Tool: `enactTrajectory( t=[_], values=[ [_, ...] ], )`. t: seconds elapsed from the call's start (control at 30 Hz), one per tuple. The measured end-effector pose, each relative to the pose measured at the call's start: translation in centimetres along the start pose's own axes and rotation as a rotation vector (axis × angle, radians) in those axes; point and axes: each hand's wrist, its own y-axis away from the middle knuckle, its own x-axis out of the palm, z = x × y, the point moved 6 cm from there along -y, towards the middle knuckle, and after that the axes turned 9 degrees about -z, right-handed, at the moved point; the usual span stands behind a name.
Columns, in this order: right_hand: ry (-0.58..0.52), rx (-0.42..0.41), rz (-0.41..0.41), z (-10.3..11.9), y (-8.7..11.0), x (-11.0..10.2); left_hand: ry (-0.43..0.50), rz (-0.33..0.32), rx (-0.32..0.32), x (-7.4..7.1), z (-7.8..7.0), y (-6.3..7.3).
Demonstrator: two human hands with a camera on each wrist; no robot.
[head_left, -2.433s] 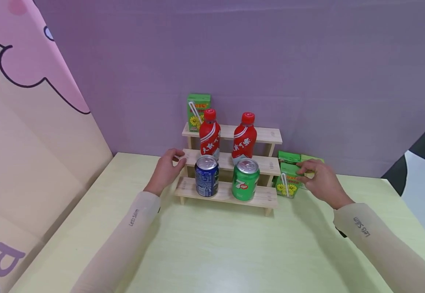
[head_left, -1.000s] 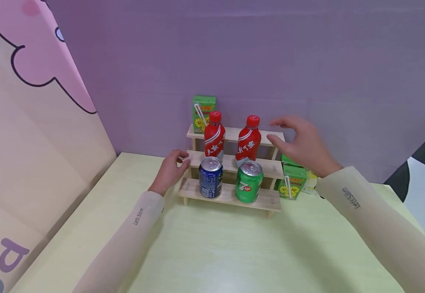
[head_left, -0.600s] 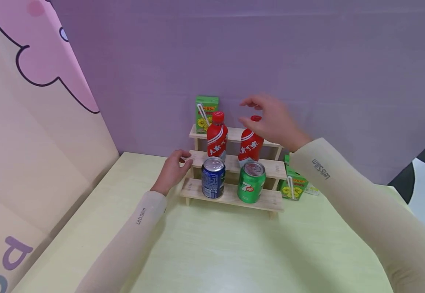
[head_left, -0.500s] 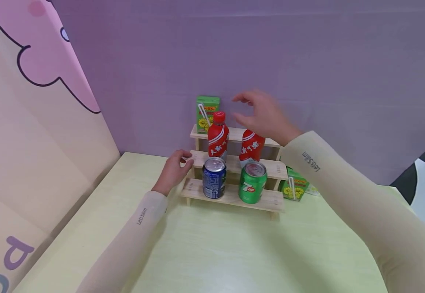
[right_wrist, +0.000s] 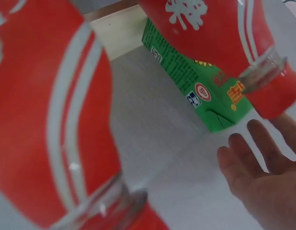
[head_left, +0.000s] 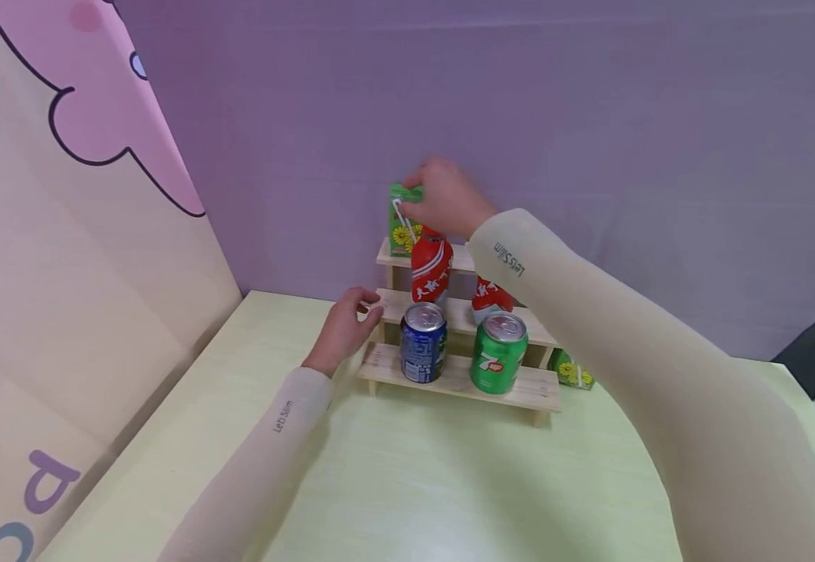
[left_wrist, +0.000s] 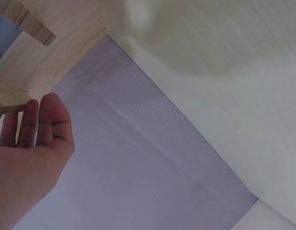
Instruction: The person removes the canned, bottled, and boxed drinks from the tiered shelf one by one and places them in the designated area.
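A three-step wooden stand (head_left: 464, 378) stands on the table. My left hand (head_left: 343, 332) holds the left end of its middle step; in the left wrist view its fingertips (left_wrist: 30, 108) meet the plank's end. On the top step at left stands a green drink carton (head_left: 400, 226) with a white straw. My right hand (head_left: 450, 199) reaches over the cola bottles to the carton's top, fingers spread at its upper edge. The right wrist view shows its fingertips (right_wrist: 236, 143) just beyond the carton's top (right_wrist: 220, 120), beside a red bottle cap (right_wrist: 277, 96).
Two red cola bottles (head_left: 431, 269) stand on the middle step, the right one partly behind the right sleeve. A blue can (head_left: 423, 347) and a green 7up can (head_left: 499, 359) occupy the bottom step. Another green carton (head_left: 572, 371) stands right of the stand, mostly hidden. A purple wall (head_left: 590, 117) rises behind.
My right hand has left the cartons at the right, risen, and crossed leftward over the bottles to the top-step carton. The left hand stays at the stand; the whole view has shifted slightly.
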Motion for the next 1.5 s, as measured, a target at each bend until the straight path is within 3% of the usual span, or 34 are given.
enactTrajectory(
  t=[0.27,0.53,0.73,1.1,1.5],
  values=[
    [0.026,0.101,0.007,-0.7,0.2,0.3,0.012,0.009,-0.001,0.8,-0.2,0.3],
    [0.014,0.061,-0.029,0.2,0.7,-0.5,0.019,0.005,0.018,1.0,-0.4,0.2],
    [-0.037,0.096,-0.06,0.2,1.4,-0.8,0.021,0.018,0.013,1.4,-0.3,0.4],
    [-0.074,0.019,-0.234,-2.1,2.7,-5.9,0.004,0.016,0.026,1.7,-0.4,0.0],
    [-0.01,0.041,-0.295,-6.5,6.3,-11.1,-0.015,0.015,0.027,1.1,0.1,-0.2]
  ],
)
